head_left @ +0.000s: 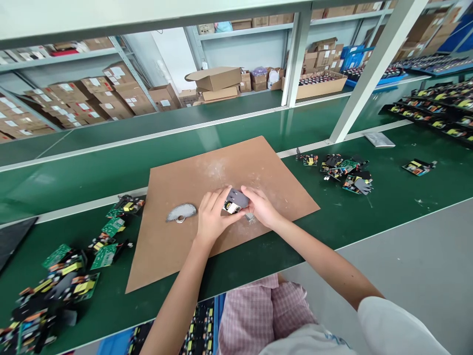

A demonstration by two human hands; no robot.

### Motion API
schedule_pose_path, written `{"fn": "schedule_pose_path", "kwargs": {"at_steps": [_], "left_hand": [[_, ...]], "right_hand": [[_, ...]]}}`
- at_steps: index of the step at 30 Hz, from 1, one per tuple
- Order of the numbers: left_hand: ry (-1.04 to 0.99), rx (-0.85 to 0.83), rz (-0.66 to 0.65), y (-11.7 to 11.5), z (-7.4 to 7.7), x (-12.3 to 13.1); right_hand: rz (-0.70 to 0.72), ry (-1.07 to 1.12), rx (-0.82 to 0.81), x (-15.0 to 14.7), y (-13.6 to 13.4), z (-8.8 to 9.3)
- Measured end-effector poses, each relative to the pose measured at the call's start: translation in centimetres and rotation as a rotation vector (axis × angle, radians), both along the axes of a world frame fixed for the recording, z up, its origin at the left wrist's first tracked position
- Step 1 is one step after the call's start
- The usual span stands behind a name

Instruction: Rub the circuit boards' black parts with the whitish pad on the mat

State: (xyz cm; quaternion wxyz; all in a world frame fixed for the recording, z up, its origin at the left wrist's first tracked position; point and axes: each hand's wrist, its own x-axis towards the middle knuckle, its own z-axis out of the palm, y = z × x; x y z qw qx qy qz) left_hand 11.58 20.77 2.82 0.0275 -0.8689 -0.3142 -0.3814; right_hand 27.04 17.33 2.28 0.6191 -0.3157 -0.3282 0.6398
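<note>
Both of my hands hold one small circuit board (232,206) with a dark grey pad (238,197) on it, just above the cardboard sheet (177,246). My left hand (212,214) grips the board's left side, thumb along the near edge. At its right side, the fingers of my right hand (260,204) close on the grey pad. A half-round grey metal piece (181,212) lies on the cardboard, left of my left hand. Under my right hand a small shiny thing (250,217) is partly covered, and I cannot make out its kind.
Circuit boards lie heaped on the green bench at the left (66,276) and in a smaller cluster (345,170) at the right. A single board (419,167) and a silvery flat packet (380,139) lie farther right. A white post (373,74) rises behind. Blue crates (216,320) stand below.
</note>
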Motion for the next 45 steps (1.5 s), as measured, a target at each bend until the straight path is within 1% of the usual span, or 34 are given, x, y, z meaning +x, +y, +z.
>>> {"fn": "schedule_pose_path", "kwargs": {"at_steps": [4,9,12,15,18,22,24,28,34,39,45], "left_hand": [[-0.017,0.046,-0.003,0.2,-0.5,-0.3],[-0.022,0.028,-0.007,0.3,-0.7,-0.4],[-0.053,-0.002,0.003,0.3,-0.7,-0.4],[-0.098,0.005,-0.004,0.2,-0.6,-0.2],[-0.106,0.046,-0.012,0.1,-0.4,-0.1],[-0.111,0.151,-0.032,0.0,-0.2,0.0],[-0.104,0.177,-0.038,-0.1,-0.1,0.1],[-0.08,0.178,-0.06,-0.2,0.0,0.2],[-0.09,0.181,-0.081,-0.2,0.0,0.2],[-0.082,0.201,-0.101,-0.1,0.0,0.2],[-0.079,0.232,-0.092,-0.1,-0.1,0.1]], "right_hand": [[0.008,-0.099,0.121,0.2,-0.3,0.6],[0.032,-0.2,0.147,0.4,-0.8,1.4],[0.024,-0.218,0.157,0.3,-0.7,1.3],[0.008,-0.239,0.185,0.3,-0.6,0.9],[-0.028,-0.274,0.217,0.3,-0.5,0.6],[-0.074,-0.328,0.248,0.3,-0.4,0.5],[-0.061,-0.317,0.255,0.3,-0.3,0.4],[0.014,-0.27,0.221,0.4,-0.3,0.2],[0.03,-0.271,0.173,0.5,-0.4,0.4],[0.052,-0.208,0.157,0.4,-0.4,0.6],[0.084,-0.151,0.136,0.4,-0.2,0.4]]}}
